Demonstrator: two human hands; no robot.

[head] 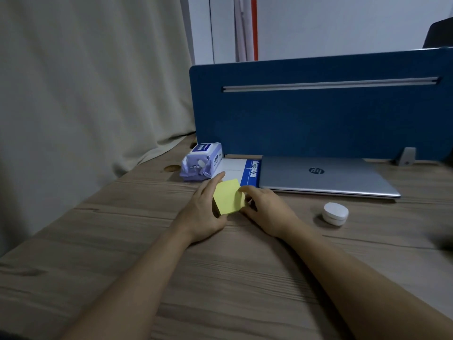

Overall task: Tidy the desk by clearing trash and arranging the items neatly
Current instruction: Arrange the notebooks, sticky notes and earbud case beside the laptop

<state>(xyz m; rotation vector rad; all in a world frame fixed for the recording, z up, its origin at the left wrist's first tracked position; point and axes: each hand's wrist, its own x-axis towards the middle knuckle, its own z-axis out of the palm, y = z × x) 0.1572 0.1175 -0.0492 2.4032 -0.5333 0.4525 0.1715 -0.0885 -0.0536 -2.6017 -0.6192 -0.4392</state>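
Observation:
A yellow sticky-note pad (228,197) sits on the wooden desk (220,278), in front of a white and blue notebook (239,169). My left hand (204,209) holds the pad's left side, fingers along its edge. My right hand (267,209) grips its right side with thumb and fingertips. The pad looks slightly tilted between both hands. To the right of the notebook lies a closed silver laptop (326,176). A purple pack of wet wipes (202,161) stands at the notebook's left.
A small white round case (335,213) lies on the desk right of my right hand. A blue divider panel (318,109) closes the back of the desk. A beige curtain (85,82) hangs along the left edge. A dark blurred object (445,241) shows at far right.

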